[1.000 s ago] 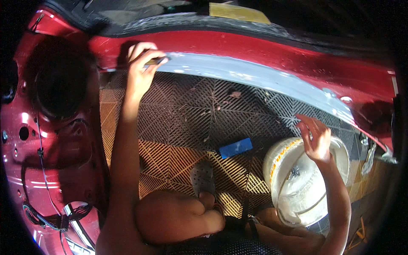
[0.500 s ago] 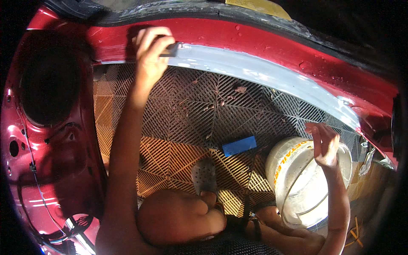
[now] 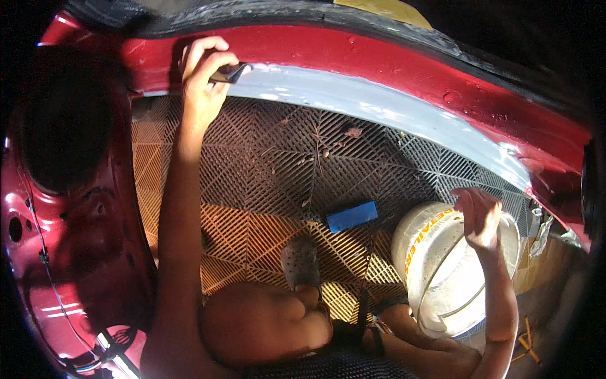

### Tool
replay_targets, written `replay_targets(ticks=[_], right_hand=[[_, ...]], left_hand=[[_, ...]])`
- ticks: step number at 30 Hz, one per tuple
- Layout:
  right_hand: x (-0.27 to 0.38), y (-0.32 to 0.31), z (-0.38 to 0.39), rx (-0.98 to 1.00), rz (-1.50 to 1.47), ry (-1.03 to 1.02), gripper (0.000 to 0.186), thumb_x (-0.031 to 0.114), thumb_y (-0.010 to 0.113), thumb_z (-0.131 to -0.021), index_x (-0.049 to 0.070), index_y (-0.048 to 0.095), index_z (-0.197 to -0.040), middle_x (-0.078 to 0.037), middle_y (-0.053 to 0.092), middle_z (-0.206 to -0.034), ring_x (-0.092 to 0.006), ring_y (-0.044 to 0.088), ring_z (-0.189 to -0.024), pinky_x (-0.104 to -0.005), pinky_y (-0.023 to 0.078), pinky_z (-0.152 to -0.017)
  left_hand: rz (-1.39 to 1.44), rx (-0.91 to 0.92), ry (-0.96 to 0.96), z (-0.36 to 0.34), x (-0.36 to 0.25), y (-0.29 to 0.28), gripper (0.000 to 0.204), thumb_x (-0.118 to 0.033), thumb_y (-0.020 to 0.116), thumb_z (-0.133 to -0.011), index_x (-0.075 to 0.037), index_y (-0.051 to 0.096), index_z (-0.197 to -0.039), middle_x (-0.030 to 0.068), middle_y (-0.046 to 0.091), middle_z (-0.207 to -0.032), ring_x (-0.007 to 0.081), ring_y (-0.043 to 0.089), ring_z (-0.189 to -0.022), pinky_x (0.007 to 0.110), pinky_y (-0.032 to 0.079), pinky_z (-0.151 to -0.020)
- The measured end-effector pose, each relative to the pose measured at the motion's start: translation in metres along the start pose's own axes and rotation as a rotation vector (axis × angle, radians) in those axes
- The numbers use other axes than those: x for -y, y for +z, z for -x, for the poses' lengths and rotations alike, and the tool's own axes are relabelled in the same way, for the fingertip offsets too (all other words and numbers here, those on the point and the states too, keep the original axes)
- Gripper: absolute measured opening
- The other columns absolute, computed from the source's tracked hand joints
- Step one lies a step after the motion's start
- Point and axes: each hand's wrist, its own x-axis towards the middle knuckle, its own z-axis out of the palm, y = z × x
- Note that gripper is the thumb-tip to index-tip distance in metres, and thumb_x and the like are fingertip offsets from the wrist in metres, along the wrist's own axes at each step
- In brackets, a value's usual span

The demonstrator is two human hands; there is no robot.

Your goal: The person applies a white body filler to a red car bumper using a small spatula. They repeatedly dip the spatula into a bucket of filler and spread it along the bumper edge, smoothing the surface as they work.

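Observation:
My left hand (image 3: pixel 207 77) is closed on a dark, thin piece of sandpaper (image 3: pixel 236 74), one corner of which curls up past the fingers. It presses the paper against the red car door sill (image 3: pixel 379 58), at the left end of a smooth grey strip (image 3: pixel 353 90) that looks like primer. The part of the paper under my palm is hidden. Over on the right, my right hand (image 3: pixel 481 216) hangs in front of the white bucket (image 3: pixel 435 303), fingers stretched out and nothing visible in them.
A blue rectangular block (image 3: pixel 351 216) lies on the slatted floor tiles (image 3: pixel 271 136), among dry leaf bits. The red inner door panel (image 3: pixel 69 252), with loose wires, stands at my left. My bent knee (image 3: pixel 259 322) is close below.
My left hand has slid a little to the left along the sill with the sandpaper. My right hand stays almost where it was.

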Motion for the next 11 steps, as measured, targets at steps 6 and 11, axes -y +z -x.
replay_targets(ticks=[6,11], right_hand=[[-0.009,0.007,0.005,-0.014,-0.059,0.008,0.022,0.011,0.053,-0.101,0.002,0.072,-0.095,-0.011,0.068,-0.074,-0.0262,0.069,-0.066,-0.0379,0.053,-0.062],[0.004,0.009,-0.005,-0.029,0.031,-0.024,0.022,0.012,0.053,-0.101,0.003,0.073,-0.098,-0.01,0.069,-0.073,-0.0262,0.07,-0.066,-0.038,0.055,-0.064]], left_hand=[[-0.065,0.097,0.189,-0.027,-0.04,0.024,0.028,-0.016,0.089,-0.07,-0.01,0.068,-0.089,0.0053,0.068,-0.105,0.0278,0.064,-0.098,0.041,0.047,-0.088],[0.091,0.048,0.171,-0.018,-0.034,0.036,0.029,-0.008,0.077,-0.066,-0.015,0.072,-0.094,0.003,0.066,-0.11,0.0273,0.062,-0.108,0.046,0.043,-0.099]])
